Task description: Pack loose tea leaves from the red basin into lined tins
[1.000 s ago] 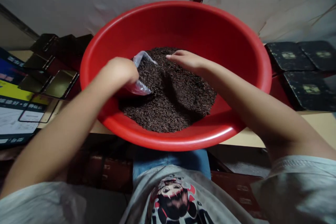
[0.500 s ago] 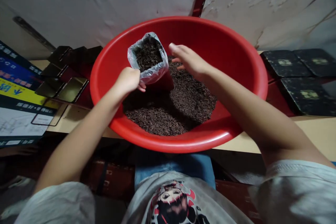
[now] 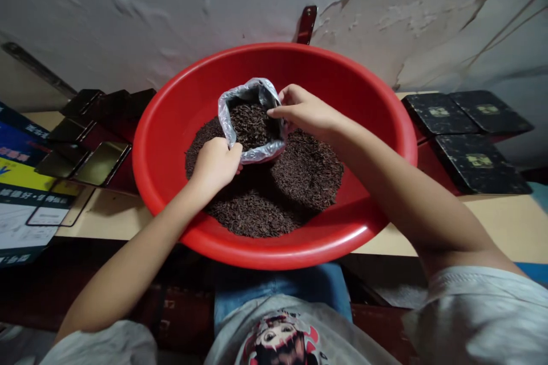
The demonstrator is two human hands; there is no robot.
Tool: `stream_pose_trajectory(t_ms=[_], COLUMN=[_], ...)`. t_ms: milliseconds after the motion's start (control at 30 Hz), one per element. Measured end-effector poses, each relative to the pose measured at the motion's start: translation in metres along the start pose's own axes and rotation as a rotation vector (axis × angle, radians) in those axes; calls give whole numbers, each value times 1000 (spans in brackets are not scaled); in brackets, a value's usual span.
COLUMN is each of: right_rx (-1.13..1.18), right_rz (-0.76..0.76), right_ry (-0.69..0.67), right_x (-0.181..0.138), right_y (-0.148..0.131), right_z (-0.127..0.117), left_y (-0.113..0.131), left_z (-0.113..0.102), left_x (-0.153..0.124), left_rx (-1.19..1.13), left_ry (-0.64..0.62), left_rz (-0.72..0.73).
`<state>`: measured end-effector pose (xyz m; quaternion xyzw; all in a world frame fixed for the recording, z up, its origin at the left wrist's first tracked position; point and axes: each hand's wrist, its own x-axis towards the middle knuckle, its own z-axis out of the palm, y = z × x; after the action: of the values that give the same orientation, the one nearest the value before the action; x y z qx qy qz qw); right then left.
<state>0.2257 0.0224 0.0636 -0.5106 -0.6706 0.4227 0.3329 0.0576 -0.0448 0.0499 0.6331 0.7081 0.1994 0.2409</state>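
A: How many things are there, please?

B: One red basin [image 3: 377, 125], one clear bag [image 3: 252, 154], and one heap of dark grains [image 3: 308, 174] on the basin floor. On the right of the basin I count three black boxes [image 3: 475, 162]. On the left are several dark tins [image 3: 103, 154], packed too close together for a sure count, and some printed sheets [image 3: 25, 211].

A: And the hands?

B: Two, both of the same person. The left hand [image 3: 216, 162] is closed around the near side of the bag. The right hand [image 3: 302, 111] pinches the far right rim of the bag with its fingers curled in.

A: Where is the bag exactly?

B: Inside the basin, over the left part of the heap. It is upright, its mouth is open and it holds grains. I cannot tell if its bottom touches the heap.

A: What about edges and free room?

B: The near rim of the basin hangs over the front edge of the table [image 3: 492, 222], above the person's lap. The far rim is near the wall [image 3: 171, 23]. The tins are just beside the left rim, and the boxes just beside the right rim. Inside, bare red wall shows around the heap, widest at the far and right sides. The open table top is right of the basin, in front of the boxes.
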Motion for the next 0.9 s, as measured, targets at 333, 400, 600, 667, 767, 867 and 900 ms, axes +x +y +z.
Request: stream_pose_trajectory(t_ms=[333, 400, 600, 667, 767, 867, 900], right_rx=[-214, -89, 245, 223, 234, 291, 270], right_rz=[-173, -203, -236, -242, -293, -354, -342], right_ry=[194, 209, 188, 207, 239, 262, 251], right_x=[-12, -15, -9, -4, -1, -4, -6], right_y=[-10, -13, -12, -9, -7, -10, -11], right_z=[-8, -10, -13, -12, -11, -14, -16], left_y=[-2, -3, -2, -2, 1, 10, 13], left_z=[7, 8, 9, 7, -2, -15, -18], left_x=[-10, -9, -10, -10, -9, -7, -5], left_rx=[-166, -333, -585, -662, -804, -917, -932], left_ry=[-18, -1, 138, 193, 291, 435, 467], left_rz=[30, 25, 78, 124, 206, 284, 294])
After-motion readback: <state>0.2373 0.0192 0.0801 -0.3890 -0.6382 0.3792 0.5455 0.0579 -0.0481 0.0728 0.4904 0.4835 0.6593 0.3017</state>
